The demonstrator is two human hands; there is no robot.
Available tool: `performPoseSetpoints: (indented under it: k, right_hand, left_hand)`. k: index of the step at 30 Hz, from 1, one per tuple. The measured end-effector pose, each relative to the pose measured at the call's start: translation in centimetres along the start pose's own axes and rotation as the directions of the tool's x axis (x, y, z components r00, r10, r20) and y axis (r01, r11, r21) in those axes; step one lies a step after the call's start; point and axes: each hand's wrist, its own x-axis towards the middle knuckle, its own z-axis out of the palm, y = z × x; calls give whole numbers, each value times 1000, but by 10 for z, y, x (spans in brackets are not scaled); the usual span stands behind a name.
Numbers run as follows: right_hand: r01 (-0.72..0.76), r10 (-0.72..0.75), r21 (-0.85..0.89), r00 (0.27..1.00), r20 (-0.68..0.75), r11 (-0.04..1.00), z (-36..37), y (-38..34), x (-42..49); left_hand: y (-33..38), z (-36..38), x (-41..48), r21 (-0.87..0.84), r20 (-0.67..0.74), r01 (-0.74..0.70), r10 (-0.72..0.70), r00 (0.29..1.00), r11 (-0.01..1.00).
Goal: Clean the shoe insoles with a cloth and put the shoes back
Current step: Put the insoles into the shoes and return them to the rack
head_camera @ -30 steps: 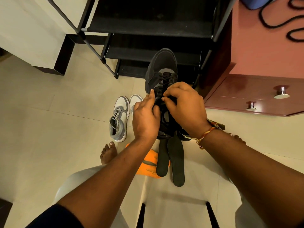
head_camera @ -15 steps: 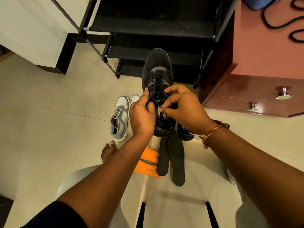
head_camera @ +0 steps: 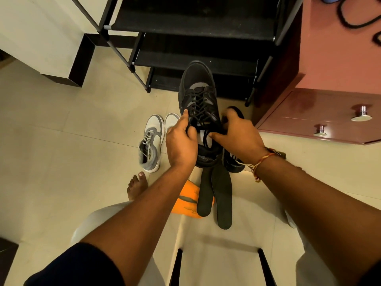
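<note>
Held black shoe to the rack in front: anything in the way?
Nothing visible. The left hand and right hand grip the black shoe, its toe pointing at the rack. The second black shoe lies on the floor to its right and the grey-white sneakers to its left, both off the line.

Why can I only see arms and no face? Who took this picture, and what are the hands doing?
The camera sits on the person's head and looks down, so you see only their own arms. The left hand and the right hand both hold a black shoe by its opening and laces. Below it, two black insoles lie on the floor, partly on something flat and orange. A second black shoe and a grey-and-white pair stand on the floor too, near a black shoe rack.
</note>
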Motion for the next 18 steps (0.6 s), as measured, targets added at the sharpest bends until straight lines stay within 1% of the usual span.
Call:
performPoseSetpoints:
  k: [2,4,6,7,8,9,11,13,16,18]
  right_hand:
    - [-7,11,-96,999,44,995,8,4,4]
    - [-29,36,-114,998,58,993,17,10,12]
    - [-84,95,-124,991,91,989,27,21,23]
    - [-101,116,-134,987,107,986,34,27,30]
    - [-121,138,-145,983,117,982,41,33,37]
    - [-138,157,-156,980,121,978,48,38,44]
    - [-161,185,-172,973,137,972,68,47,61]
    - [-175,196,-166,973,123,971,93,55,77]
    - [-218,227,-130,972,56,967,129,60,95]
    - [-253,257,-115,966,22,961,152,59,106]
  left_hand:
    - [-6,6,0,-4,38,7,-7,999,1000]
    - [-18,15,4,-4,135,19,-18,991,1000]
    - [-33,26,9,-9,264,76,-71,962,997]
    - [-42,31,11,-17,313,117,-106,944,993]
    - [-52,34,12,-18,333,154,-139,933,988]
    - [-62,36,13,1,321,184,-175,931,983]
    - [-92,39,17,83,233,246,-259,937,966]
    - [-124,38,23,175,148,304,-330,932,937]
    - [-162,38,34,246,104,386,-420,901,889]
    - [-184,43,45,249,100,418,-452,886,874]
